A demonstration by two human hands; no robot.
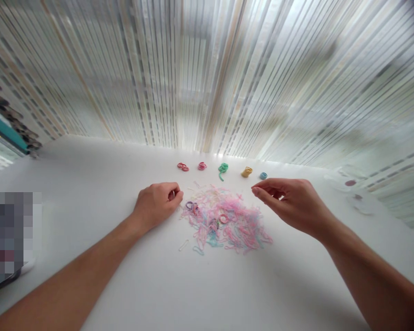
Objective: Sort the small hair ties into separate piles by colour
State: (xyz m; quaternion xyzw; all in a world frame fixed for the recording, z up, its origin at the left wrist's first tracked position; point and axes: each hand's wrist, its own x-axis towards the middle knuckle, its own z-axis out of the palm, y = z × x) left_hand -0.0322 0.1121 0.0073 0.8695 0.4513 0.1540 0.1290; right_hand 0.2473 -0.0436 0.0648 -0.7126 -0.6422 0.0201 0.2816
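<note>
A loose pile of thin pink, blue and whitish bands (pixel 234 220) lies on the white table (pixel 152 276), with a few coiled ties among them. My left hand (pixel 160 200) rests at the pile's left edge, fingers curled together; whatever they may hold is hidden. Above the pile's right side, my right hand (pixel 283 197) has its thumb and forefinger pressed together at the tips, and anything between them is too small to name. Behind the pile are a red group (pixel 182 167), a pink group (pixel 202 166), a green group (pixel 223 169), a yellow group (pixel 247 172) and a blue group (pixel 263 175).
A striped curtain (pixel 200 82) hangs along the table's back edge. Clear round items (pixel 360 202) stand at the right. At the left edge is a pixelated dark object (pixel 7 239). Two stray bands (pixel 184 245) lie in front of the pile.
</note>
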